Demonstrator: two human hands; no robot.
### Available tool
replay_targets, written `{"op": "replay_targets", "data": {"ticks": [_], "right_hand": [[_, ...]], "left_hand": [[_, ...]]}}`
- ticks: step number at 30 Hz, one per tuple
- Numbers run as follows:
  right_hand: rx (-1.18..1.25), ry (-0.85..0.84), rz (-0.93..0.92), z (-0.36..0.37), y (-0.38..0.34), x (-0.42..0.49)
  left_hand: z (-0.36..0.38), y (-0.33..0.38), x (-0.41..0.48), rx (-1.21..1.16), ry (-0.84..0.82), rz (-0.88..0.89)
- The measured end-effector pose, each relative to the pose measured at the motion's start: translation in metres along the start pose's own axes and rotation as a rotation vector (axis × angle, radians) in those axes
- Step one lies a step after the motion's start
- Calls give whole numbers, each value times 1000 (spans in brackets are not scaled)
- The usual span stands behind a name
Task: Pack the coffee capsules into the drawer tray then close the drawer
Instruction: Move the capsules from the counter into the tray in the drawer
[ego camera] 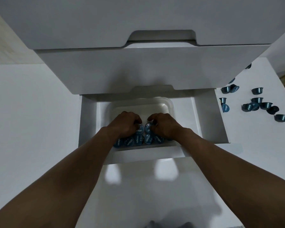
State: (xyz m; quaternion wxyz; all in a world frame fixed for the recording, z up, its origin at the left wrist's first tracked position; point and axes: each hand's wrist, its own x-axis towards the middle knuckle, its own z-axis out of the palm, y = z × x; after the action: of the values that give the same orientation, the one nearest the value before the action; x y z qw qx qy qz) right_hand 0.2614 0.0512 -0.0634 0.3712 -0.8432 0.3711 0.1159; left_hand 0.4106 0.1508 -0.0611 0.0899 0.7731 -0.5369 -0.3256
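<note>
Several capsules in tray, drawer open

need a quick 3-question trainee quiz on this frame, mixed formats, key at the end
1. True or false: the drawer is already pushed shut.
2. Where do the loose capsules still to be packed lie?
A. on the white surface right of the drawer
B. on top of the cabinet
C. on the white surface left of the drawer
3. Fill in: both the left hand and the right hand are down in the clear ____, on the capsules already packed at its near end.

Key: 1 false; 2 A; 3 tray.
</note>
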Motion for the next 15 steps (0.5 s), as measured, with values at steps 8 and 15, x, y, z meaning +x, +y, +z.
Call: {"op": "replay_targets", "data": {"ticks": [8, 15], "right_hand": [[-73, 145, 34, -13, -2, -14], [-273, 316, -7, -49, -3, -53]], "left_hand": [[-9, 16, -3, -4, 139, -85], [-24, 72, -27, 222, 333, -75]]}}
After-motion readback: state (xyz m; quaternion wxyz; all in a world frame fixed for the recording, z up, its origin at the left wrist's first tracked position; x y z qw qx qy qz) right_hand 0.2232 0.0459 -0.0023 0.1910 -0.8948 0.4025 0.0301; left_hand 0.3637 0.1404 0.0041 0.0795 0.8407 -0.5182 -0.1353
